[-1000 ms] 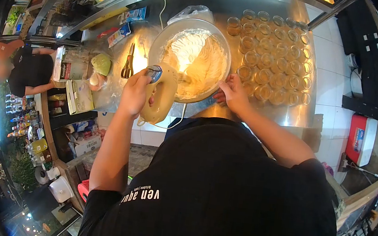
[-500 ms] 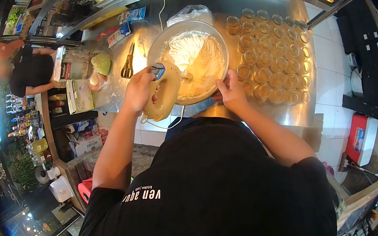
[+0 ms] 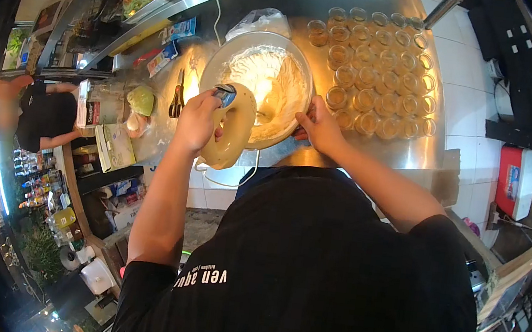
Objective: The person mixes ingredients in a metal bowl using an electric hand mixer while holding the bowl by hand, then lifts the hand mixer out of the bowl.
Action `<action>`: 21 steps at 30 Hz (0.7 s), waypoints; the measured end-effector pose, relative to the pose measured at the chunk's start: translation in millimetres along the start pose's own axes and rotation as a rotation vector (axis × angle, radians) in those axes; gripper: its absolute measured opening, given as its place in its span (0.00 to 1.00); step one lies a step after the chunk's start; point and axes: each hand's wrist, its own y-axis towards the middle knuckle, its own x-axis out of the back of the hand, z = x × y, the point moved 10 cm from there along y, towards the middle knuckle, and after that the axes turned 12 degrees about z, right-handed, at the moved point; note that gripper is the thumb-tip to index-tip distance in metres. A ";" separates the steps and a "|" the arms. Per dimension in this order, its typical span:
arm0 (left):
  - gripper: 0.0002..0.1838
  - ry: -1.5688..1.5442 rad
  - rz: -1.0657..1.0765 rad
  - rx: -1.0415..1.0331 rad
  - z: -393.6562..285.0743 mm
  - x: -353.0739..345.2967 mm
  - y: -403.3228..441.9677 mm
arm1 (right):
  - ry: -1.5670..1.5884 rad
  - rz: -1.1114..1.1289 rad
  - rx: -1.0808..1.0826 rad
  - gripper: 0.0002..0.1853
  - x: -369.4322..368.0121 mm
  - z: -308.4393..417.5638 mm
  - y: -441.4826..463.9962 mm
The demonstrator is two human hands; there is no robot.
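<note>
My left hand [image 3: 196, 122] is wrapped round the handle of a cream-coloured hand mixer [image 3: 239, 127]. The mixer leans over the near left side of a large round bowl [image 3: 209, 68], its beaters down in the pale, ridged cream mixture [image 3: 254, 66]. The beaters themselves are mostly hidden by the mixer body and the mixture. On the right, my right hand [image 3: 320, 127] grips the bowl's near right rim, the thumb towards the inside. The mixer's white cord [image 3: 238, 184] loops below the bowl at the table edge.
Rows of small glass jars [image 3: 381, 81] stand right of the bowl on the steel table [image 3: 412, 153]. Black-handled scissors [image 3: 177, 100] lie left, near a green bagged item [image 3: 141, 100] and boxes [image 3: 114, 147]. A plastic bag [image 3: 259, 22] sits behind the bowl. Another person [image 3: 49, 114] stands far left.
The view has shifted slightly, so the bowl and jars sit a little further left. The mixer has shifted slightly within the bowl, and the mixture's ridges look different. Both hands keep their holds.
</note>
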 end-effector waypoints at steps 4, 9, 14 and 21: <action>0.28 -0.072 -0.022 -0.063 -5.7 -13.8 22.2 | -0.080 0.001 -0.060 0.17 0.1 7.5 -2.7; 0.22 -0.066 -0.017 -0.087 -21.1 -20.6 21.5 | -0.089 0.024 -0.067 0.18 3.4 4.4 0.1; 0.24 -0.029 0.035 0.011 -3.6 -6.9 15.4 | -0.150 0.013 -0.061 0.17 4.0 7.5 -4.2; 0.29 -0.062 -0.023 -0.191 -14.5 -18.1 39.9 | -0.142 -0.018 -0.046 0.16 11.3 8.6 -0.2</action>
